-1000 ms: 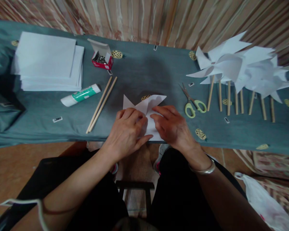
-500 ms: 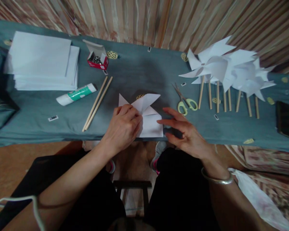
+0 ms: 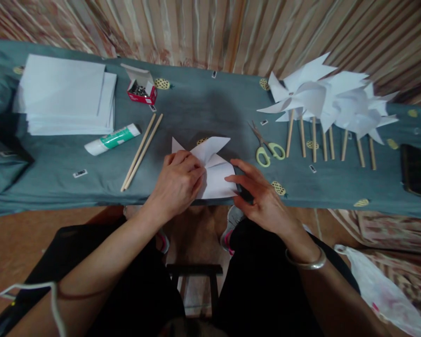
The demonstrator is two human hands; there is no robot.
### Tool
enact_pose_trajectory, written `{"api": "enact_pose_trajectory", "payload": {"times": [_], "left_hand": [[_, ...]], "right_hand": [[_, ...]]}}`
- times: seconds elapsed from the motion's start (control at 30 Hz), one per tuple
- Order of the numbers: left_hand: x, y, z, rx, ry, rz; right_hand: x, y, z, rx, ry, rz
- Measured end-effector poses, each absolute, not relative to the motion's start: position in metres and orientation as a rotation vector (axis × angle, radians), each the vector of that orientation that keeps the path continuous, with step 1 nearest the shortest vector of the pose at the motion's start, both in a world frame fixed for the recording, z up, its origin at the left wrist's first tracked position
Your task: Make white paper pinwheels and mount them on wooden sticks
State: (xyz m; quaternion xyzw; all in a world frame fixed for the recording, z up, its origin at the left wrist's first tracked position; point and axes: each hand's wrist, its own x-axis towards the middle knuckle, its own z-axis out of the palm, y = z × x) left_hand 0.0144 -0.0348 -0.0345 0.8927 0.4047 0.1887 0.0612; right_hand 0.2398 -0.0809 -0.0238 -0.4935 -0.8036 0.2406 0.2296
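Observation:
A partly folded white paper sheet (image 3: pixel 215 175) lies at the near edge of the teal-covered table (image 3: pixel 196 103). My left hand (image 3: pixel 177 185) rests on its left half, fingers curled and pressing the folded flaps down at the centre. My right hand (image 3: pixel 263 196) is at the paper's right edge, fingers spread, index and thumb touching the lower right corner. Two points of the paper stick up beyond my left fingers.
Left: a stack of white paper (image 3: pixel 65 96), a glue stick (image 3: pixel 112 139), two wooden sticks (image 3: pixel 142 150), an open red box of pins (image 3: pixel 141 89). Right: green-handled scissors (image 3: pixel 266 149), several finished paper pinwheels on sticks (image 3: pixel 330 105), a dark phone (image 3: pixel 416 171). A plastic bag (image 3: pixel 382 292) lies on the floor.
My right hand lifted off the paper's centre, swung out to the right, then came back to the paper's right corner. My left hand stayed pressing on the folds.

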Motion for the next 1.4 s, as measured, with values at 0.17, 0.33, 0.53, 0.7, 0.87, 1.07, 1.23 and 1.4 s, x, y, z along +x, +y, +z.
{"api": "enact_pose_trajectory", "payload": {"times": [0.17, 0.33, 0.53, 0.7, 0.87, 1.07, 1.23, 1.4], "left_hand": [[0.016, -0.035, -0.034, 2.672, 1.243, 0.557], [0.016, -0.035, -0.034, 2.67, 1.245, 0.569], [0.015, -0.036, -0.034, 2.705, 1.237, 0.538], [0.014, -0.036, -0.034, 2.68, 1.249, 0.538], [0.014, -0.035, -0.033, 2.644, 1.238, 0.521], [0.012, -0.035, -0.034, 2.618, 1.22, 0.564], [0.011, -0.036, -0.034, 2.603, 1.211, 0.577], [0.012, -0.036, -0.033, 2.574, 1.21, 0.585]], "right_hand": [[0.238, -0.08, -0.021, -1.332, -2.196, 0.674], [0.238, -0.075, -0.024, -1.286, -2.095, 0.771], [0.23, -0.061, -0.026, -1.262, -2.019, 0.84], [0.22, -0.049, -0.029, -1.27, -2.043, 0.758], [0.207, -0.039, -0.04, -1.286, -2.075, 0.584], [0.201, -0.039, -0.043, -1.333, -2.105, 0.488], [0.199, -0.043, -0.041, -1.368, -2.109, 0.424], [0.194, -0.044, -0.042, -1.409, -2.111, 0.362]]}}
